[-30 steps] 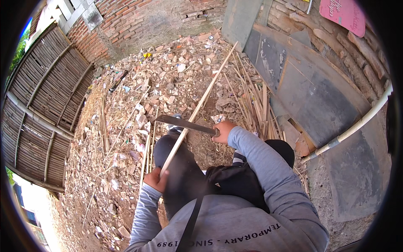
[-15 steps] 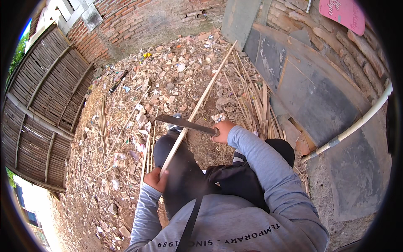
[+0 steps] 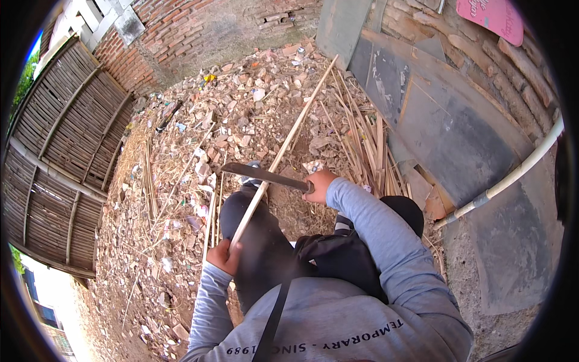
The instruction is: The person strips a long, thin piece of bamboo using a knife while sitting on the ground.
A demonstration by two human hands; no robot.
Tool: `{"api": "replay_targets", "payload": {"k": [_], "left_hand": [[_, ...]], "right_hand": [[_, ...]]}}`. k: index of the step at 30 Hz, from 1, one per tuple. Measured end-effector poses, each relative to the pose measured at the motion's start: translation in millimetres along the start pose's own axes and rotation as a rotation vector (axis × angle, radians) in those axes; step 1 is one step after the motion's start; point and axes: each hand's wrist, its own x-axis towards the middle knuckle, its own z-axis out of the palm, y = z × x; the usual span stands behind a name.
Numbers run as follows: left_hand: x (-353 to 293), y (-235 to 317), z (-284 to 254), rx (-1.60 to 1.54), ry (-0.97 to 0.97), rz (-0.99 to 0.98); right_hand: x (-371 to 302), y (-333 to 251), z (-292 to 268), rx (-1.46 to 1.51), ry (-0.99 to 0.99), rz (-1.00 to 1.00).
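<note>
Closed around the near end of a long pale bamboo strip is my left hand, resting by my left knee. From there the strip slants away to the upper right, over the rubble. My right hand grips the handle of a machete, a dark, broad blade pointing left. The blade crosses the strip at a spot above my left knee and seems to lie against it. My fingers partly hide the machete's handle and the strip's near end.
Several split bamboo strips lie in a pile at the right, with others beside my left leg. Broken brick and litter cover the ground. Dark panels lean at the right near a pale pole. A bamboo fence stands left.
Almost nothing differs. The bamboo strip and the machete have shifted very slightly to the left in view, with both hands keeping the same hold.
</note>
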Motion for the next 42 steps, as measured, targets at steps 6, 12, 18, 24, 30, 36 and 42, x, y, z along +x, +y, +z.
{"api": "replay_targets", "payload": {"k": [6, 12, 18, 24, 30, 36, 42], "left_hand": [[0.6, -0.7, 1.8, -0.008, 0.011, 0.013], [0.6, -0.3, 2.2, 0.006, 0.018, 0.014], [1.0, -2.0, 4.1, -0.008, 0.018, 0.02], [0.5, -1.5, 5.4, -0.038, 0.03, 0.023], [0.0, -4.2, 5.0, -0.017, 0.025, 0.022], [1.7, -1.7, 4.7, 0.012, 0.024, 0.028], [-5.2, -2.6, 4.7, 0.066, 0.059, 0.049]], "right_hand": [[3.4, 6.1, 6.5, 0.004, 0.027, -0.015], [5.9, 9.0, 9.0, 0.016, 0.02, -0.024], [6.4, 9.4, 11.5, -0.009, 0.025, -0.01], [5.6, 7.2, 8.9, 0.015, 0.01, -0.007], [-4.9, -8.6, -10.9, -0.013, 0.013, 0.036], [0.2, 8.2, -1.2, -0.042, 0.066, -0.032], [-13.0, -12.5, -20.2, -0.093, 0.087, -0.018]]}}
